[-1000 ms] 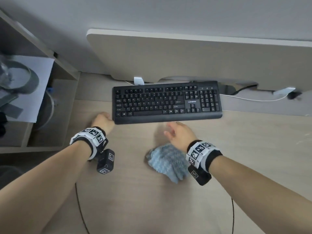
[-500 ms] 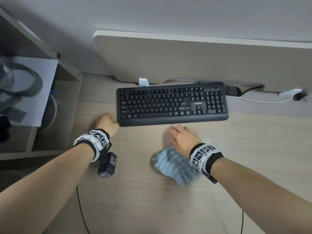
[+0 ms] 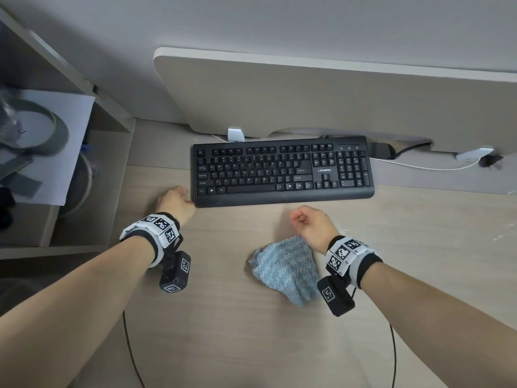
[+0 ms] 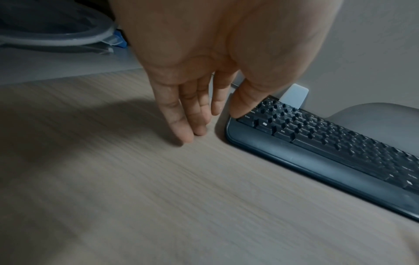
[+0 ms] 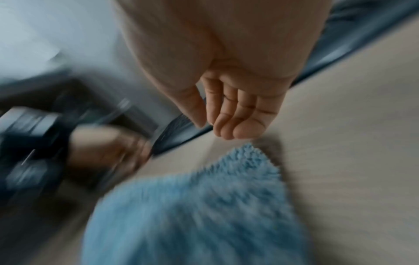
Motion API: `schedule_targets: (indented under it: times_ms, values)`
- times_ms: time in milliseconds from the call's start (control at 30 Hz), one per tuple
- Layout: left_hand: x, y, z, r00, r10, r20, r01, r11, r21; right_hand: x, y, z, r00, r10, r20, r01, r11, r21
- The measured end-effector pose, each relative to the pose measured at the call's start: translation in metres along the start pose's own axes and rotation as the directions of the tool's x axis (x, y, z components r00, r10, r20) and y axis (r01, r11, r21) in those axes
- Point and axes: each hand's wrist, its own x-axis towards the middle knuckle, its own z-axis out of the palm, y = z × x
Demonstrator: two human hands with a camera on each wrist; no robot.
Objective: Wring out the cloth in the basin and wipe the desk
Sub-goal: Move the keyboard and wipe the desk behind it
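Note:
A fluffy light-blue cloth (image 3: 282, 270) (image 5: 204, 206) lies crumpled on the wooden desk (image 3: 251, 345), in front of the keyboard. My right hand (image 3: 298, 218) (image 5: 217, 129) hovers just beyond the cloth's far corner with fingers loosely curled, holding nothing. My left hand (image 3: 170, 194) (image 4: 204, 125) is at the keyboard's front left corner, its straight fingers touching the desk and its thumb on the corner keys. The rim of a clear round basin (image 3: 86, 177) (image 4: 68, 37) shows in the open shelf at the left.
A black keyboard (image 3: 282, 170) (image 4: 317, 143) lies across the back of the desk below a raised beige panel (image 3: 307, 96). A white cable (image 3: 419, 166) runs to the right behind it. White paper and grey items (image 3: 42, 141) lie on the left shelf.
My right hand has lifted from lying flat on the desk by the cloth, and its fingers have curled. The cloth, keyboard and left hand stay about where they were.

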Motion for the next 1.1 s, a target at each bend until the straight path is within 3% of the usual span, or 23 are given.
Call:
schedule_targets:
  times_ms: [33,100,200,333,500,633,833,900,967,1033,1100]
  values:
    - [-0.001,-0.001,0.0,1.0,-0.001,-0.001,0.0,1.0,-0.002,-0.002,0.0,0.0,1.0,-0.017,0.024,0.017,1.0,-0.006]
    - [-0.003,-0.002,0.002,1.0,0.003,-0.006,-0.003,1.0,-0.002,-0.016,-0.006,-0.001,0.986,-0.076,0.15,0.107,0.973,-0.206]
    - [-0.008,-0.002,0.004,1.0,0.017,-0.014,-0.017,1.0,0.009,-0.046,-0.011,0.009,0.926,-0.123,0.356,0.292,0.83,-0.474]
    - [-0.015,-0.003,0.004,0.999,0.033,-0.001,-0.033,0.999,0.033,-0.069,0.006,0.032,0.894,-0.137,0.426,0.378,0.741,-0.555]
    - [-0.024,-0.004,0.006,0.999,0.046,0.003,-0.046,0.998,0.044,-0.083,0.021,0.055,0.916,-0.182,0.357,0.381,0.674,-0.633]
    - [-0.027,-0.006,0.005,0.999,0.042,0.017,-0.042,0.998,0.049,-0.087,0.012,0.046,0.959,-0.132,0.252,0.253,0.797,-0.548]
    - [-0.016,0.008,-0.002,0.999,0.001,0.047,-0.002,1.0,0.025,-0.08,0.0,0.011,0.967,-0.068,0.244,0.161,0.91,-0.383]
    - [-0.011,0.016,-0.005,0.997,-0.025,0.071,0.027,0.999,-0.032,-0.067,0.002,-0.006,0.985,-0.077,0.155,0.126,0.931,-0.342]
    - [-0.004,0.022,-0.006,0.992,-0.072,0.104,0.084,0.989,-0.123,-0.048,0.006,-0.027,0.998,-0.053,-0.018,0.045,0.958,-0.285]
    - [0.001,0.03,-0.008,0.983,-0.132,0.129,0.159,0.961,-0.228,-0.027,0.006,-0.053,0.976,0.019,-0.216,-0.064,0.977,-0.205]
    - [0.007,0.039,-0.009,0.966,-0.199,0.168,0.246,0.909,-0.337,-0.004,0.005,-0.084,0.922,0.117,-0.37,-0.171,0.978,-0.116]
